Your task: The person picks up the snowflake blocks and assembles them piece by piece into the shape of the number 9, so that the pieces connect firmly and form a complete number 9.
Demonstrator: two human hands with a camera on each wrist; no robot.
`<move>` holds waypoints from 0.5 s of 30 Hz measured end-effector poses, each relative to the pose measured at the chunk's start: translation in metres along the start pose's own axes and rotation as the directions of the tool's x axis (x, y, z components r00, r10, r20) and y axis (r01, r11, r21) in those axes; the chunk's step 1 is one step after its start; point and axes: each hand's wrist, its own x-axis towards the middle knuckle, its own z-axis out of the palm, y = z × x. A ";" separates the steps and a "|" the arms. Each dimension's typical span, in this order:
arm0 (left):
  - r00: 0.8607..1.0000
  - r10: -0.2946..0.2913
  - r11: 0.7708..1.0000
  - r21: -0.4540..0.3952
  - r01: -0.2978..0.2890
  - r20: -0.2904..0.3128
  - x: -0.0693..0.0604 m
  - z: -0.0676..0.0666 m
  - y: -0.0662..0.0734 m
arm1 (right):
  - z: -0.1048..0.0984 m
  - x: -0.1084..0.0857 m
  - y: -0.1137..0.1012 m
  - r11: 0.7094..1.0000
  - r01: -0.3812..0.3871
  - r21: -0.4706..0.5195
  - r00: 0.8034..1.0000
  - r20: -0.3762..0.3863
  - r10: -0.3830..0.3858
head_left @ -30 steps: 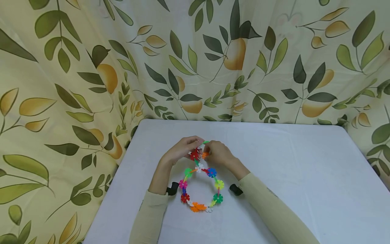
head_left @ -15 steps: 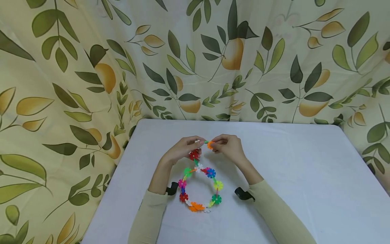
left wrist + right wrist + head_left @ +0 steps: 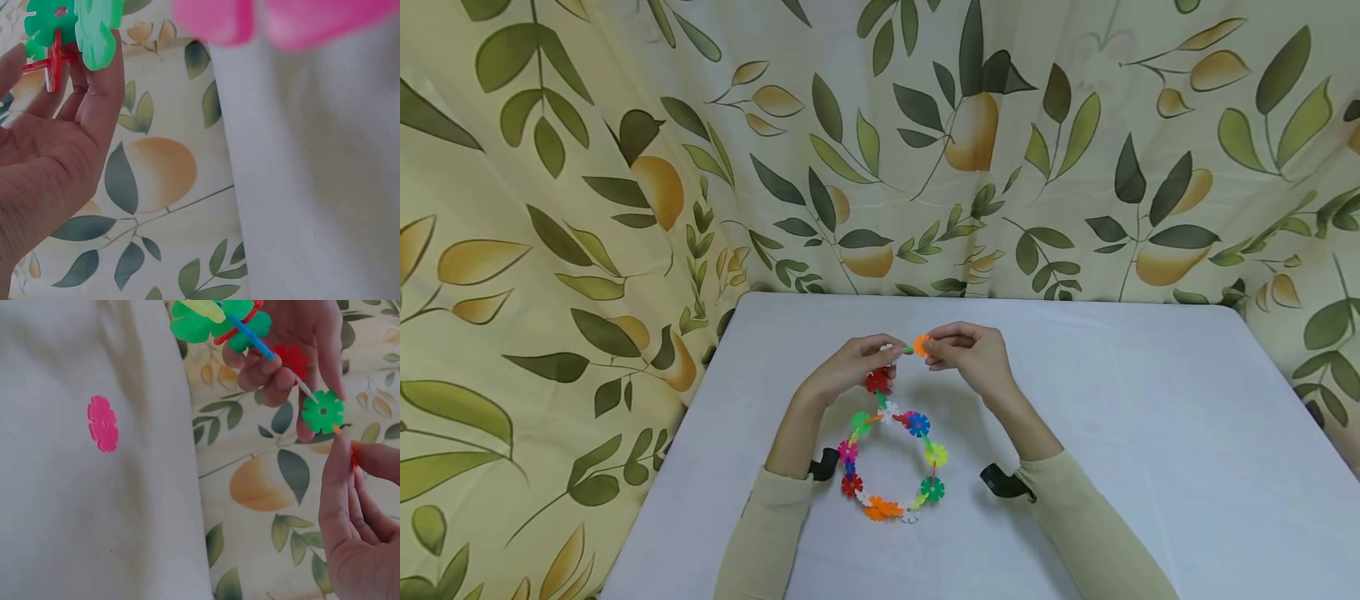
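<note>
In the head view, slotted plastic snowflake discs of many colours form a ring [image 3: 933, 489], with a short stem at its far side. My left hand [image 3: 850, 367] holds the stem near a red disc [image 3: 877, 381] and a white disc, partly hidden by the fingers. A green disc [image 3: 323, 411] sticks out at the stem's end. My right hand [image 3: 976, 357] pinches an orange disc [image 3: 921, 346] between thumb and fingers. In the right wrist view its orange edge meets the green disc's rim; how deep it sits I cannot tell.
A white cloth-covered table [image 3: 1120, 433] lies beneath the hands, its far edge against a leaf-patterned curtain [image 3: 1037, 150]. Black wrist pieces [image 3: 824, 464] show at both sleeves. A pink disc [image 3: 104, 424] appears against white in the right wrist view.
My right hand has moved right and slightly away from me, bringing the orange disc from below the green disc to its right side. My left hand stays almost still with the stem.
</note>
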 end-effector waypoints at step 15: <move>1.000 0.022 0.996 -0.090 -0.022 -0.004 0.002 0.005 0.003 | 0.006 -0.002 0.001 1.000 0.000 0.023 1.000 0.015 0.000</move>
